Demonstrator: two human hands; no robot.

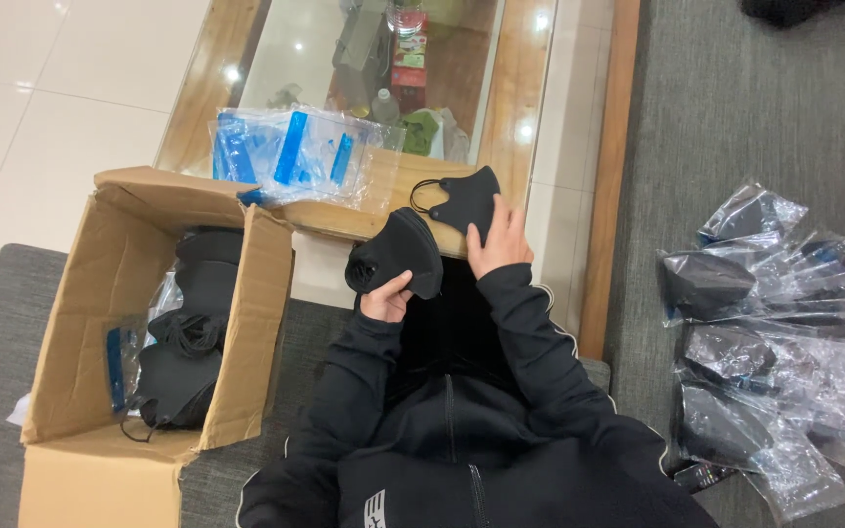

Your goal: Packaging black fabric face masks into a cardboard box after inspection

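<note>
Left hand point(386, 298) grips a black mask point(398, 256); right hand point(497, 240) presses flat on another mask point(464, 202) on the worktop point(383, 210) (clear blue-strip bags point(295, 156) far left, bagged masks point(775, 332) right).

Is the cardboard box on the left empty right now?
No, the open cardboard box holds a heap of black masks and some clear plastic bags with blue strips.

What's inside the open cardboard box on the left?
The cardboard box holds a heap of loose black masks, with a clear bag with a blue strip against its left wall. The heap covers the box bottom, so anything beneath cannot be seen.
</note>
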